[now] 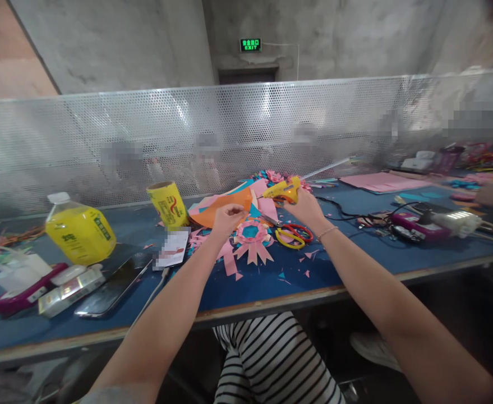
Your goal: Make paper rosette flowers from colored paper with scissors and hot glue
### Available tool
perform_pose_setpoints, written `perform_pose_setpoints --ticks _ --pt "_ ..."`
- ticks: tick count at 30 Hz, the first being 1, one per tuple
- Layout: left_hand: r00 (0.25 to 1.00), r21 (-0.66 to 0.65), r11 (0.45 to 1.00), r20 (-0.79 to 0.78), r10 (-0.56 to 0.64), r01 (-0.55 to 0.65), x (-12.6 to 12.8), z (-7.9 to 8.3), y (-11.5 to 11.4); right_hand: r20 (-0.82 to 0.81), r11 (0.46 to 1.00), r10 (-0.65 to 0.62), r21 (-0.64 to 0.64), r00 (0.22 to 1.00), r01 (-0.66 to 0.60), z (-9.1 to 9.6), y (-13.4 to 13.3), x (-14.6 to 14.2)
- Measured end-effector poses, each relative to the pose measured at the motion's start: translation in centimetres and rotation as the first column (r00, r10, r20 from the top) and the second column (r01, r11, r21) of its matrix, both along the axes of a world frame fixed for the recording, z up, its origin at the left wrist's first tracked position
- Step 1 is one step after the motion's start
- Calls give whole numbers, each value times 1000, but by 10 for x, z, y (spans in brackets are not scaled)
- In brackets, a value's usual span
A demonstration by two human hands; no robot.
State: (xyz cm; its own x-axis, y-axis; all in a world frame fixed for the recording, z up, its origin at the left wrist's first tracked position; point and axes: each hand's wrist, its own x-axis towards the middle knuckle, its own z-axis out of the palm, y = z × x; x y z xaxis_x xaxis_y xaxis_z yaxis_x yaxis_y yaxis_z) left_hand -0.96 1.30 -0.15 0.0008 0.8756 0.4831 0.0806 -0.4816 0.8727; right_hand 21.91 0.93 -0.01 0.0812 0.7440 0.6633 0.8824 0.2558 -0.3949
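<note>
My right hand (307,209) is wrapped round the handle of a yellow hot glue gun (283,191). The gun's nozzle points left, above the paper pile, and a long clear glue stick (326,168) juts from its back. My left hand (228,219) has its fingers pinched together near the nozzle; what they grip is too small to make out. Just beyond those fingertips shows a small blue paper piece (254,211). Below lies a pink and blue paper rosette (252,233) with pointed tails. Scissors (292,235) with red and yellow handles rest right of it.
Orange paper (225,209) and pink sheets lie behind my hands. A yellow tube (167,205), a jug of yellow liquid (80,230) and phones (114,287) stand or lie leftward. On the right are a power strip (456,220), cables and pink sheets (387,180). A perforated metal screen (229,129) borders the back.
</note>
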Motion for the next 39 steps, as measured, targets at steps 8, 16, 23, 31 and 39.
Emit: perform_pose_setpoints --ticks 8,16,23,31,39 --pt "998 1 999 60 -32 32 -1 -1 -2 -93 1000 -7 19 996 9 2 -2 -2" --pt "998 20 1000 63 9 -10 -5 0 0 -102 1000 -3 18 995 5 3 -4 -2" --pt "1000 44 999 8 23 -23 -4 -2 3 -111 999 -1 36 994 5 3 -3 -2" --pt "998 37 999 68 -17 14 -1 4 -3 -126 994 51 102 991 -38 1 -1 -2" --pt "991 -64 997 125 -37 45 0 3 -7 -135 993 62 107 989 -47 0 -3 -3"
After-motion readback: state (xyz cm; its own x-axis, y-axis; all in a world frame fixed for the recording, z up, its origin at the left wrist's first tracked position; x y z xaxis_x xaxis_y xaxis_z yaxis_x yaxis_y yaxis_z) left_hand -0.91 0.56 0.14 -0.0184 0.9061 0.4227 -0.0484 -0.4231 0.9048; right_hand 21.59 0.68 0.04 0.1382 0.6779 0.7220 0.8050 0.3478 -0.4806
